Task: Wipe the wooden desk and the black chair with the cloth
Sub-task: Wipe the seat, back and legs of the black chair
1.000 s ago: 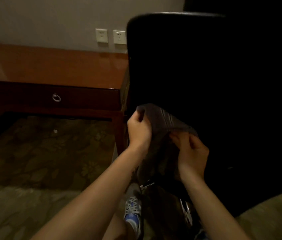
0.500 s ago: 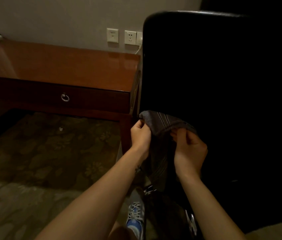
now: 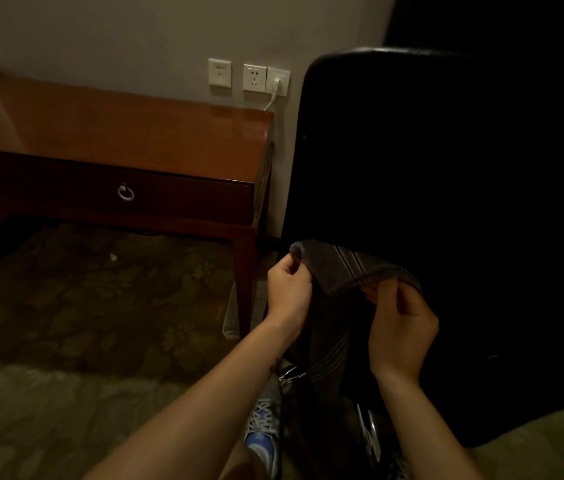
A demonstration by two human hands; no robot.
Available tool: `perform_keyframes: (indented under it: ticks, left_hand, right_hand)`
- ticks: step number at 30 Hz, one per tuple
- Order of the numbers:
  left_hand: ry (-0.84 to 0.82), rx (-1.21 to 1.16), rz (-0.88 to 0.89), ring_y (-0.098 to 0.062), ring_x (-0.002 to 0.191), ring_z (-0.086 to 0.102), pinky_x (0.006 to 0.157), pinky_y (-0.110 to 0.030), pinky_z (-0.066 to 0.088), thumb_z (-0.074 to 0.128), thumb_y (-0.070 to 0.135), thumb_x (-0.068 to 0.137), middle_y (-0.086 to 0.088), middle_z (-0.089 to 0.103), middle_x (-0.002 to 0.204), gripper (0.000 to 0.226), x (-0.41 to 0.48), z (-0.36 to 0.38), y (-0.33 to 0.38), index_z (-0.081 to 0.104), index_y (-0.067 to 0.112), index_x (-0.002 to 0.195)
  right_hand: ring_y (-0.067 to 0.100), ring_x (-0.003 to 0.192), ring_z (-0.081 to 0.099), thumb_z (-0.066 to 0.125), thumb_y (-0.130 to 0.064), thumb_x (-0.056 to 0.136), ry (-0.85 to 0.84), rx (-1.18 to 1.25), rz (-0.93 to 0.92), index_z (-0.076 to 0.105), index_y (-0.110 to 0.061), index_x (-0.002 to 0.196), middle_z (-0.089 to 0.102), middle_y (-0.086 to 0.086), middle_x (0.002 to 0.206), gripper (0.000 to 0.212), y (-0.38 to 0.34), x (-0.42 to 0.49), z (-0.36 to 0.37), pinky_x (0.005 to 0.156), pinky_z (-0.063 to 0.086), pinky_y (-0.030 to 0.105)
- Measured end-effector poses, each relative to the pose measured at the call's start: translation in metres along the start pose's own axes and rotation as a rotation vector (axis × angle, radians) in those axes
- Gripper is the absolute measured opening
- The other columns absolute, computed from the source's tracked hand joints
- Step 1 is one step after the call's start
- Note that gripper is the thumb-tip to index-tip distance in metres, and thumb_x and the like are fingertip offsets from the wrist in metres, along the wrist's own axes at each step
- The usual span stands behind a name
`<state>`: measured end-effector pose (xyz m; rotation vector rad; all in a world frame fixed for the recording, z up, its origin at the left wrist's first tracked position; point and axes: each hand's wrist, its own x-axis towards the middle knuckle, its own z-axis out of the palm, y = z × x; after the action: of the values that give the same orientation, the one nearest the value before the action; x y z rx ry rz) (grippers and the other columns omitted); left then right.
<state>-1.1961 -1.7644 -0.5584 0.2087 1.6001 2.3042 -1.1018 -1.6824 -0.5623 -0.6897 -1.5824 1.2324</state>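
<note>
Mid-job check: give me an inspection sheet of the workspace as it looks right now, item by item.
Surface: wooden desk top glossy, nothing seen on the visible part.
Job's things: dark striped cloth held up in front of the black chair, not touching the desk.
Clutter: small pale scrap on the carpet under the desk.
Grippers: left hand and right hand each have a grip on the cloth's top edge.
Cables: white cable plugged into the rightmost wall socket, dropping behind the desk.
Surroundings: patterned carpet, drawer with ring pull, blue shoe; dim light.
</note>
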Motion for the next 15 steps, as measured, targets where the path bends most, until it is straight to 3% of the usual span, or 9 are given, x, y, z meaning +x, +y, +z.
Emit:
perform_keyframes:
  ticks: [3, 5, 7, 11, 15]
  left_hand:
    - [0.001, -0.016, 0.078, -0.010, 0.083, 0.069, 0.068, -0.026, 0.054, 0.056, 0.017, 0.101, -0.001, 0.073, 0.093, 0.016, -0.009, 0.002, 0.012, 0.071, 0.013, 0.103]
    - [0.009, -0.016, 0.121, -0.020, 0.084, 0.064, 0.069, -0.034, 0.049, 0.056, 0.016, 0.102, -0.011, 0.069, 0.093, 0.018, -0.014, 0.009, 0.027, 0.071, 0.006, 0.104]
    - [0.030, -0.009, 0.166, -0.023, 0.082, 0.061, 0.069, -0.037, 0.046, 0.054, 0.015, 0.102, -0.012, 0.067, 0.091, 0.018, -0.016, 0.016, 0.043, 0.072, 0.010, 0.101]
    - [0.082, -0.026, 0.237, -0.018, 0.081, 0.063, 0.068, -0.032, 0.050, 0.053, 0.013, 0.102, -0.008, 0.068, 0.088, 0.026, -0.011, 0.021, 0.066, 0.071, 0.022, 0.085]
    - [0.106, 0.053, 0.203, -0.021, 0.078, 0.061, 0.066, -0.035, 0.046, 0.055, 0.018, 0.101, -0.011, 0.067, 0.084, 0.028, -0.002, 0.014, 0.042, 0.072, 0.022, 0.080]
  right_hand:
    - [0.017, 0.085, 0.072, 0.058, -0.035, 0.092, -0.015, 0.048, 0.004, 0.074, -0.040, 0.072, 0.075, -0.006, 0.082, 0.027, -0.008, 0.001, -0.009, 0.080, 0.055, 0.035]
    - [0.021, 0.087, 0.073, 0.059, -0.028, 0.094, -0.012, 0.091, 0.027, 0.075, -0.034, 0.073, 0.076, -0.002, 0.083, 0.027, -0.020, 0.002, -0.010, 0.081, 0.056, 0.034]
    - [0.023, 0.085, 0.073, 0.060, -0.023, 0.095, -0.007, 0.154, -0.002, 0.074, -0.031, 0.075, 0.075, -0.002, 0.081, 0.026, -0.036, 0.002, -0.006, 0.079, 0.057, 0.036]
    - [0.017, 0.077, 0.071, 0.059, -0.034, 0.094, -0.013, 0.134, -0.124, 0.070, -0.038, 0.073, 0.072, -0.010, 0.073, 0.024, -0.054, 0.000, 0.011, 0.070, 0.055, 0.031]
    - [0.009, 0.078, 0.071, 0.056, -0.038, 0.091, 0.034, 0.055, 0.022, 0.074, -0.027, 0.076, 0.073, -0.009, 0.075, 0.027, -0.020, 0.007, 0.019, 0.076, 0.058, 0.041]
